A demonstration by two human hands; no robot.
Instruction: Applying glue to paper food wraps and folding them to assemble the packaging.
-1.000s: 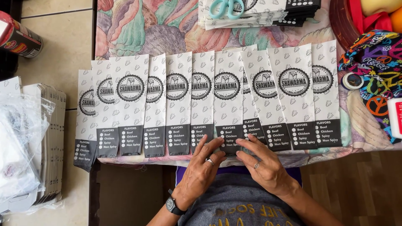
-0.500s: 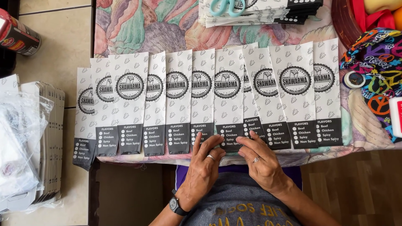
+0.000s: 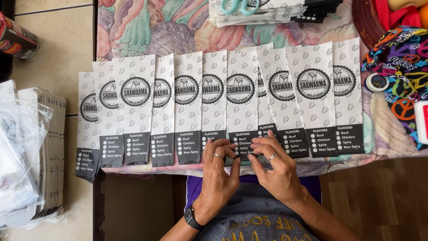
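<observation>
Left hand [image 3: 219, 172]: thin silver-coloured ring band on one finger; black wristwatch [image 3: 191, 218] with round dark face and black strap at the wrist. Right hand [image 3: 277, 172]: a similar silver-coloured ring on one finger, wrist bare. Forearms bare, no sleeves in view. Torso: grey fabric garment [image 3: 249, 221] with yellow printed lettering; purple cloth [image 3: 196, 189] showing above it.

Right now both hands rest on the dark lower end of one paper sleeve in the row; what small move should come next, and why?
Probably nudge that paper sleeve left and straighten it: the left hand and right hand pinch its bottom edge, and its right neighbour sits tilted and mostly covered.
</observation>
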